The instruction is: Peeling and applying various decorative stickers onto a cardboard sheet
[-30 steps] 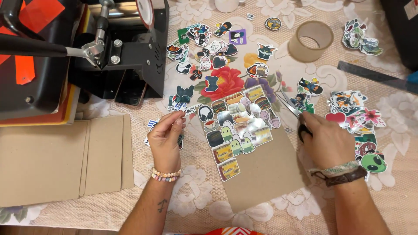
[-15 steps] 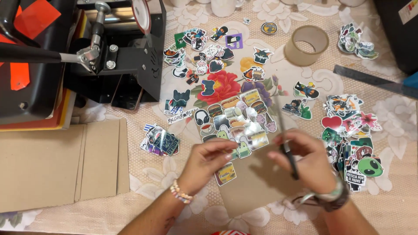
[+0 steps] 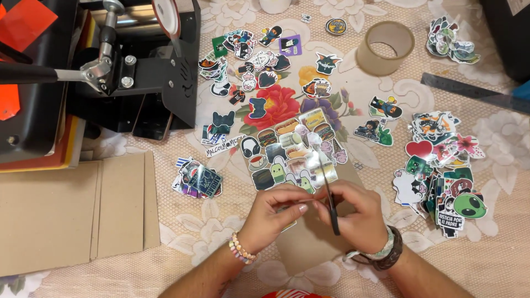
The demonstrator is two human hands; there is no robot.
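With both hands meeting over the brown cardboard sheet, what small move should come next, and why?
Probably a peel: the left hand pinches a small sticker at its fingertips, and the right hand, holding a thin dark tool, meets it over the bare lower part of the brown cardboard sheet. The rows of stickers above suggest laying it just below them.

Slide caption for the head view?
Both hands, left and right, meet over a brown card amid scattered stickers.

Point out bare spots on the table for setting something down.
Free: lace cloth between the cardboard sheets and the left hand; also the near-right corner past the green alien sticker. Crowded: the centre sticker spread and right sticker pile.
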